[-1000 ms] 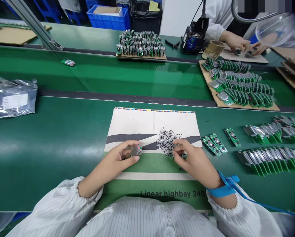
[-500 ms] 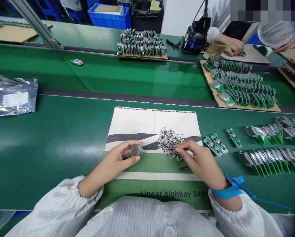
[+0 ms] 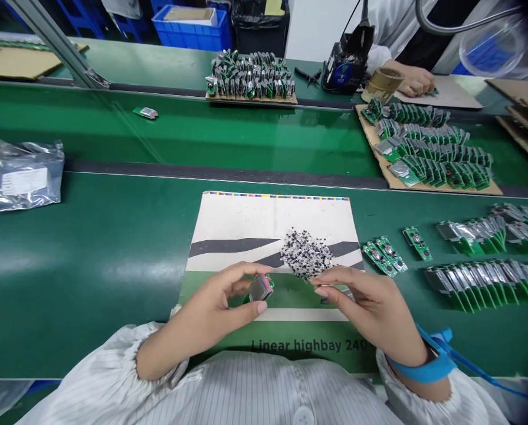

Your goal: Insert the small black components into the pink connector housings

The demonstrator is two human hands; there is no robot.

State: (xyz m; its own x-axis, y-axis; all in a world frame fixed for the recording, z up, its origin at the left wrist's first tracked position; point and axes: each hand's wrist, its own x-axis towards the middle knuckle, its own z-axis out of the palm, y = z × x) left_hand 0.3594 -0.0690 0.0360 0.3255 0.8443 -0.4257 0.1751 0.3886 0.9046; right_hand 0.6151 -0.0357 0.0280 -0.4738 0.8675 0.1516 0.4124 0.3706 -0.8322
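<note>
From my remote station I see a green conveyor belt (image 3: 91,265) carrying a printed sheet (image 3: 228,221), its lower edge reading "Linear highbay 240". Farther off sit a blue plastic crate (image 3: 188,23) and a cardboard tray (image 3: 376,141) packed with upright green circuit boards. The left hand (image 3: 206,310) grasps a small metal-topped circuit board (image 3: 260,288) between thumb and fingers, just below a pile of tiny black components (image 3: 305,254) on the sheet. The right hand (image 3: 370,310) sits close beside that pile, fingers curled; I cannot tell whether it pinches anything. A blue wrist strap (image 3: 427,360) circles its wrist.
</note>
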